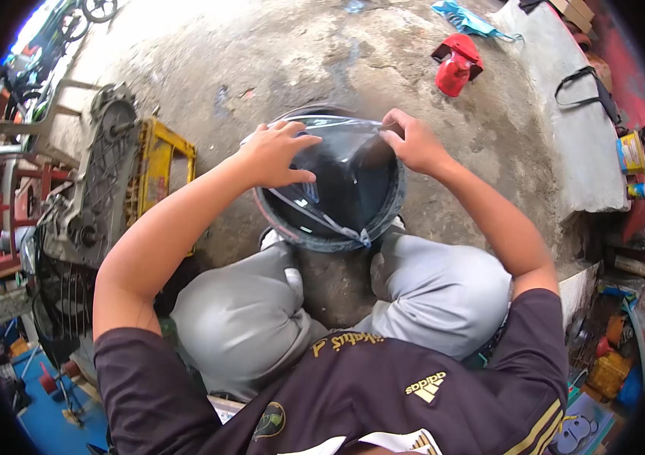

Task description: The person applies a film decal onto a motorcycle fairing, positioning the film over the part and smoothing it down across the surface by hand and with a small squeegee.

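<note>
A round dark bucket (394, 205) stands on the floor between my feet. Across its top lies a clear plastic sheet or bag (349, 148) with a pale edge, its lower tip bunched at the bucket's near rim. My left hand (281, 154) rests over the left side of the plastic with its fingers spread. At the upper right of the rim, my right hand (413, 142) pinches the edge of the plastic between thumb and fingers. The bucket's contents look dark and cannot be made out.
A metal engine casing (103, 167) and a yellow crate (157, 171) stand at the left. A red object (457, 64) and a blue bag (470, 19) lie on the concrete floor at upper right. A grey ledge (565, 129) with a black strap runs along the right.
</note>
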`<state>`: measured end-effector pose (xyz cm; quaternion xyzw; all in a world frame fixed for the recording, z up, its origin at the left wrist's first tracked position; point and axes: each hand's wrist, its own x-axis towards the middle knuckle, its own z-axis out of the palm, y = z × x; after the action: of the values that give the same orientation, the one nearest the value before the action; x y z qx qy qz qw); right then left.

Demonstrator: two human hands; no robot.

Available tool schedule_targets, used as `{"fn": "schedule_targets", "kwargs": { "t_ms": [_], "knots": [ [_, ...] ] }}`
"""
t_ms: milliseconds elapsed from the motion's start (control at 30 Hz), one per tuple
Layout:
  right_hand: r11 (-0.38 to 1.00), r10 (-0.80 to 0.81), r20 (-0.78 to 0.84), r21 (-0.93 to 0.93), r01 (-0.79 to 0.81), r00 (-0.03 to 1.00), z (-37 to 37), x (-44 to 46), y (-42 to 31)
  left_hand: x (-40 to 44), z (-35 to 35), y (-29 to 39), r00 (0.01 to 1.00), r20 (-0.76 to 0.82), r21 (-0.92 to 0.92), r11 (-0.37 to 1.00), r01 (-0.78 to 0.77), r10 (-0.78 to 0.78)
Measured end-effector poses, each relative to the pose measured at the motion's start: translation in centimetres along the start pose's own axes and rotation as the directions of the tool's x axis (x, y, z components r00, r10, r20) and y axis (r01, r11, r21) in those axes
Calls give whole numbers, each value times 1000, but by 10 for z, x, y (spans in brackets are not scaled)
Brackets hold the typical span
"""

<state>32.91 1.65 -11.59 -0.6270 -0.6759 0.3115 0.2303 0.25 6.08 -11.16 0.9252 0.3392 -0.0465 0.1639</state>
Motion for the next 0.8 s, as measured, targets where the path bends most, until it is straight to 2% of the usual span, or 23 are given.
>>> {"fn": "schedule_targets", "kwargs": {
  "t_ms": [33, 100, 167, 233, 300, 367, 400, 433, 533, 600, 633, 700, 733, 767, 800],
  "knots": [
    [1000, -10, 13, 6, 10, 1000, -3, -6, -20, -4, 6, -3, 1000, 3, -1, 1000, 18, -18],
    [991, -114, 259, -46, 130, 959, -4, -18, -47, -7, 16, -4, 998, 29, 83, 995, -49, 47],
    [987, -150, 304, -3, 159, 941, 15, -23, -51, -5, 25, -8, 998, 55, -16, 999, -34, 35],
    [991, -132, 330, 17, 134, 935, 33, -24, -60, -4, 50, -12, 968, -222, -27, 992, -123, 114],
    [983, -184, 275, 58, 175, 944, 47, -10, -37, -5, 61, -12, 972, -221, -47, 995, -88, 76],
    [996, -90, 193, 6, 90, 977, 50, -4, -19, -5, 68, -15, 960, -269, -64, 993, -101, 80],
    [985, -143, 132, -72, 154, 981, 54, 3, -8, -9, 71, -10, 963, -261, -88, 992, -94, 68],
    [982, -132, 111, -124, 145, 985, 53, 7, -12, -7, 65, -9, 972, -230, -101, 992, -71, 46],
    [965, -97, 169, -224, 135, 981, 57, 4, -29, -3, 63, -9, 972, -233, -102, 994, -32, 8],
    [924, -188, 319, -262, 277, 929, 65, -10, -39, -3, 71, -3, 967, -256, -99, 995, -23, -3],
    [924, -184, 322, -265, 275, 929, 62, -7, -40, -3, 72, -1, 964, -266, -93, 996, -4, -21],
    [923, -180, 200, -304, 236, 963, 60, 0, -42, 0, 70, -3, 959, -279, -86, 996, 21, -44],
    [952, -147, 147, -248, 180, 978, 59, 9, -32, 2, 70, -1, 962, -266, -91, 995, 48, -70],
    [972, -115, 159, -185, 144, 981, 56, 15, -23, 2, 70, 2, 964, -250, -97, 993, 72, -94],
    [963, -125, 196, -210, 166, 973, 55, 6, -32, 2, 69, 3, 963, -251, -111, 991, 72, -98]
  ]
}}
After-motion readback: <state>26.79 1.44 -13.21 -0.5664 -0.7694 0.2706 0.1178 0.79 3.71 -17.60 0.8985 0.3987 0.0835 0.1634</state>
